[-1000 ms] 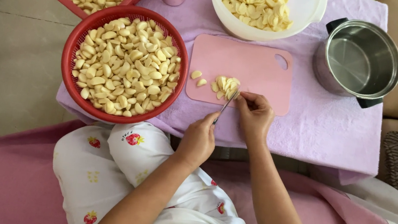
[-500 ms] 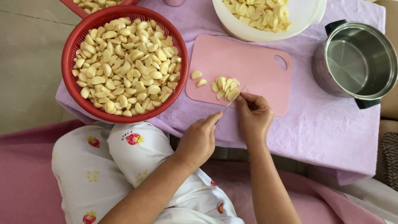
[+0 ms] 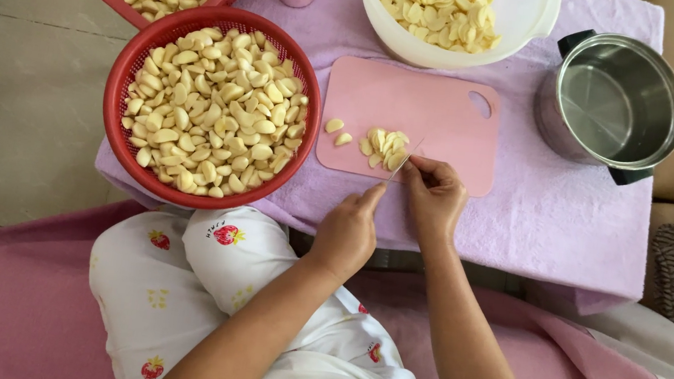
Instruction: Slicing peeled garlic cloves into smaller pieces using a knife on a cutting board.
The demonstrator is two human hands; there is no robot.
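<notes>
Home floor kitchen spot — low clothed table [image 3: 572, 227], steel pot [image 3: 613, 103], garlic baskets [image 3: 121, 94].

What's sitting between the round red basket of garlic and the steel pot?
In the head view, the pink cutting board lies between the red basket and the steel pot, with cut garlic pieces on it.

Soft even daylight, perhaps slightly blurred.

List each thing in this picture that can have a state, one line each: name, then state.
Round red basket: full of peeled garlic cloves.
White bowl: holds cut garlic.
Steel pot: empty, uncovered.
Pink cutting board: bears a few garlic pieces.
Knife: gripped by right hand.
Left hand: by the blade.
</notes>
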